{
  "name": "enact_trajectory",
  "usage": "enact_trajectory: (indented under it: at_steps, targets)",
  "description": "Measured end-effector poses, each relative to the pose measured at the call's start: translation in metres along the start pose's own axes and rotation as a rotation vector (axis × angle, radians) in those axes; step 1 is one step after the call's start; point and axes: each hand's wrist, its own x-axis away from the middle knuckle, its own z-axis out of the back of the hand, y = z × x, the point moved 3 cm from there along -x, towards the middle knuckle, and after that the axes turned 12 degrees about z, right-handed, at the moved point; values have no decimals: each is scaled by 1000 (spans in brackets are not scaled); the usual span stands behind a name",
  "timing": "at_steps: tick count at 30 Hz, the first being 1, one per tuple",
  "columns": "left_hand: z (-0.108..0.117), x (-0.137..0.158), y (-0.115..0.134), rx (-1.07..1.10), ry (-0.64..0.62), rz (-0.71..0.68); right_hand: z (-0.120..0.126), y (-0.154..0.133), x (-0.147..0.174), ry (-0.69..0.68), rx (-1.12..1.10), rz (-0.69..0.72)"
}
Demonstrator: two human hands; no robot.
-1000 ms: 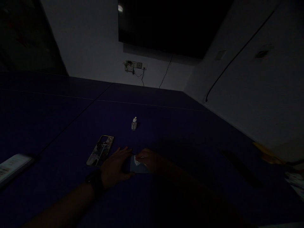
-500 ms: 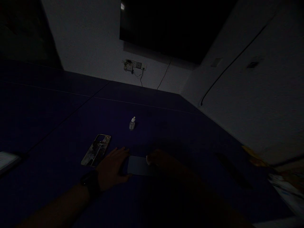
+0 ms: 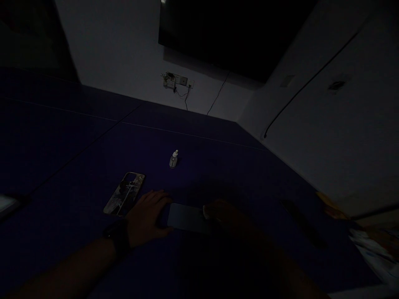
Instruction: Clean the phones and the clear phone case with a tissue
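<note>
A flat smartphone (image 3: pixel 183 216) lies on the dark blue table, its grey face up. My left hand (image 3: pixel 148 214), with a dark watch at the wrist, has thumb and index finger at the corners of the phone's left end. Over the right part of the phone, my right hand (image 3: pixel 222 211) is closed round a small white wad (image 3: pixel 205 212), too dark to make out fully. The phone's right end is lost in shadow. Left of my left hand lies a patterned phone case (image 3: pixel 126 193). A small clear dropper bottle (image 3: pixel 173 159) with a white top stands beyond the phone.
A long dark object (image 3: pixel 302 222) lies to the right. Papers or packets (image 3: pixel 370 245) sit by the right wall. At the left edge is a pale box-like object (image 3: pixel 8 204). A wall socket (image 3: pixel 177 80) and dark screen (image 3: pixel 230 37) are at the back.
My right hand has slid to the right along the phone with the white wad, uncovering more of its face. My left hand stays at the left end. The view has shifted slightly.
</note>
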Motion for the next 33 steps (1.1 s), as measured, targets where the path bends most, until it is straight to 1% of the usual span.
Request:
enact_trajectory:
  at_steps: [1, 3, 5, 7, 9, 12, 14, 18, 20, 21, 24, 26, 29, 32, 33]
  targets:
    - [-1, 0, 0, -7, -3, 2, -4, -2, -4, -36, 7, 39]
    - [-1, -1, -1, -22, -16, 6, -16, -10, -17, -116, 53, 181]
    - [-2, -1, -2, -31, -40, 11, -30, -17, -34, -166, 110, 318]
    - [-2, -2, -3, -32, -54, 19, -44, -23, -52, -142, 198, 414]
    - [-2, -3, -4, -30, -50, 17, -56, -24, -68, -103, 254, 411]
    - [-4, -4, -5, -29, -23, 10, -67, -25, -82, -67, 299, 349]
    - [-4, -4, -6, -26, -18, 12, -73, -28, -82, -64, 306, 339]
    - [-3, -4, -4, -16, -22, 25, -83, -40, -65, -124, 249, 447]
    - [-3, -3, -2, -14, -13, 15, -84, -40, -61, -149, 238, 472]
    - [-2, -3, -2, -14, -7, 8, -84, -38, -63, -157, 243, 459]
    - [-4, -3, -3, -22, 11, -7, -76, -26, -77, -146, 275, 342]
    - [-5, -3, -4, -29, 23, -8, -70, -19, -87, -131, 286, 295]
    - [-4, -2, -5, -30, 39, -8, -69, -21, -86, -163, 270, 334]
    - [-3, -1, -3, -27, 41, -19, -78, -30, -69, -244, 211, 389]
    - [-2, -1, -3, -27, 40, -20, -81, -31, -64, -255, 187, 376]
